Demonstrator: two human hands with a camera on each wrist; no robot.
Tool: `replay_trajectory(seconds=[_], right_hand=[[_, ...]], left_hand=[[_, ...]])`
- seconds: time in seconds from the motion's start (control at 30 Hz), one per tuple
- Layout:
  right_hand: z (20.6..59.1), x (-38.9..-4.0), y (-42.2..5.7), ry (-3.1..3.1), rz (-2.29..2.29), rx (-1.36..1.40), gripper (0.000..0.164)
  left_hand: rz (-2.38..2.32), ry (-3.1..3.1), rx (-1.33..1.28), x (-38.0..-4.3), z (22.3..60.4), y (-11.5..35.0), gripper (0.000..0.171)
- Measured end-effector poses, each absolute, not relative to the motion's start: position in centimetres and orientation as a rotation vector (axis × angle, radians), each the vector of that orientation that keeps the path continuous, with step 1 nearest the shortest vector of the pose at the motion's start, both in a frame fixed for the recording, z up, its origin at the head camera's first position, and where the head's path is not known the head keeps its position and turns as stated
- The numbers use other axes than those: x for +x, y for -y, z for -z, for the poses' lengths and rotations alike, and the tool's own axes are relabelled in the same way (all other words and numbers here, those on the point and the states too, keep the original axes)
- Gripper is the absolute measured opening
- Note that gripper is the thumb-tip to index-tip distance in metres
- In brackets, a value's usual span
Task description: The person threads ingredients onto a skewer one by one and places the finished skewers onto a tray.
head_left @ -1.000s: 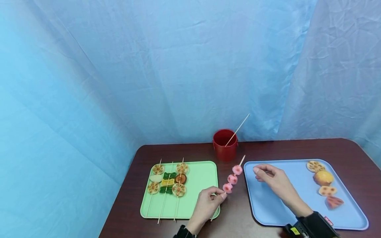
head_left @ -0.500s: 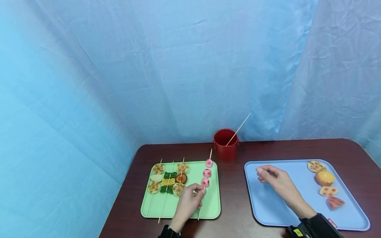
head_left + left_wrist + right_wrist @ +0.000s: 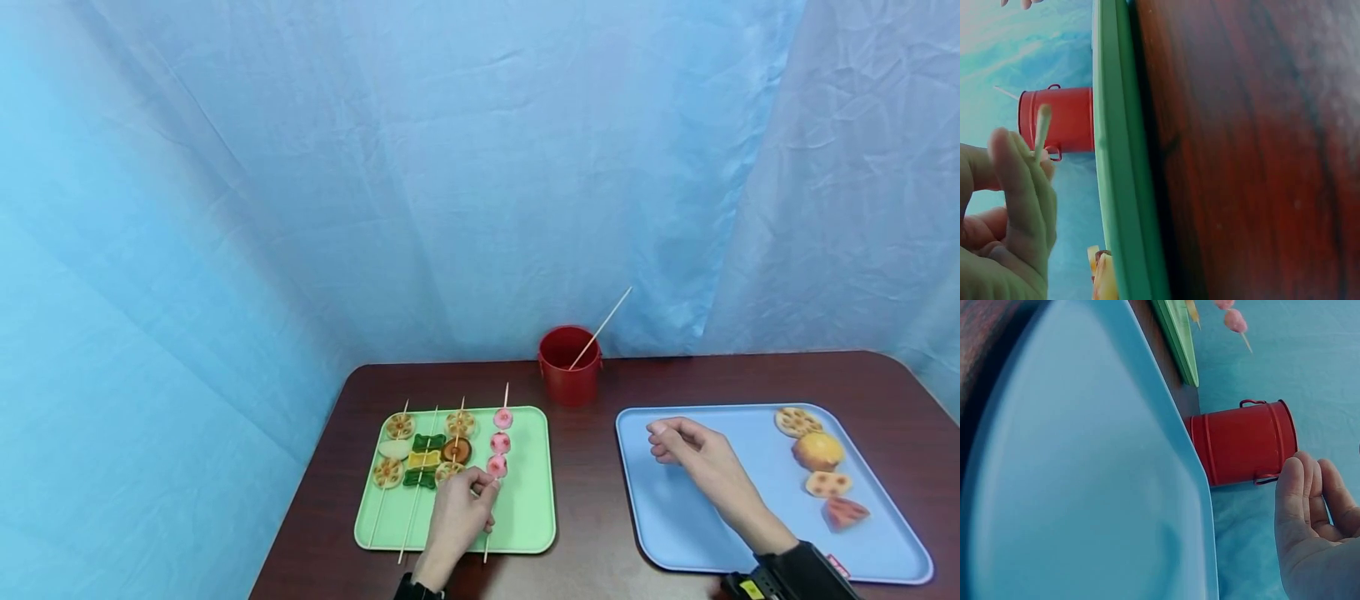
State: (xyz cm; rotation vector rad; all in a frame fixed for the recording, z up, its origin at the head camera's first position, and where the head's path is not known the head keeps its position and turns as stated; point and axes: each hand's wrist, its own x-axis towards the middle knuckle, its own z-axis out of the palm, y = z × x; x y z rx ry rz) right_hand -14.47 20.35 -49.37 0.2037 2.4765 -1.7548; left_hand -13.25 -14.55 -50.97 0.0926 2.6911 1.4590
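My left hand (image 3: pixel 459 515) pinches the lower stick of a skewer (image 3: pixel 500 442) with three pink round pieces, over the right half of the green tray (image 3: pixel 528 508). The stick's blunt end (image 3: pixel 1042 128) juts past the fingers in the left wrist view. Left of this hand lie three other skewers: one with lotus root slices and a pale piece (image 3: pixel 393 450), one with green and yellow pieces (image 3: pixel 423 459), one with lotus root around a brown mushroom slice (image 3: pixel 456 451). My right hand (image 3: pixel 697 454) hovers above the blue tray (image 3: pixel 720 533), fingers loosely bent, holding nothing.
Behind the trays stands a red bucket (image 3: pixel 569 383) with one bare stick (image 3: pixel 603 323) leaning in it. Along the blue tray's right side lie a lotus root slice (image 3: pixel 797 421), a yellow-brown round piece (image 3: pixel 817 451), a holed slice (image 3: pixel 828 483) and a reddish wedge (image 3: pixel 846 512).
My left hand has carried the pink skewer left, from between the trays to over the green tray, and the skewer now stands closer to parallel with the others. The right hand has barely moved.
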Motion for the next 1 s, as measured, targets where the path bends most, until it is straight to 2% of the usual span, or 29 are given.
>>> replay_trajectory(seconds=[0.4,0.8,1.0], right_hand=[[49.3,-14.3,-20.1,-2.476,1.728,0.220,0.068],[49.5,-14.2,-20.2,-2.495,1.742,0.185,0.062],[49.5,-14.2,-20.1,-2.509,1.735,0.166,0.061]], left_hand=[[-1.253,-2.815,0.011,-13.3,51.6,15.3,0.004],[-0.979,-2.997,0.118,-13.9,51.7,15.7,0.018],[-0.915,-3.017,0.130,-14.0,51.8,15.8,0.018]])
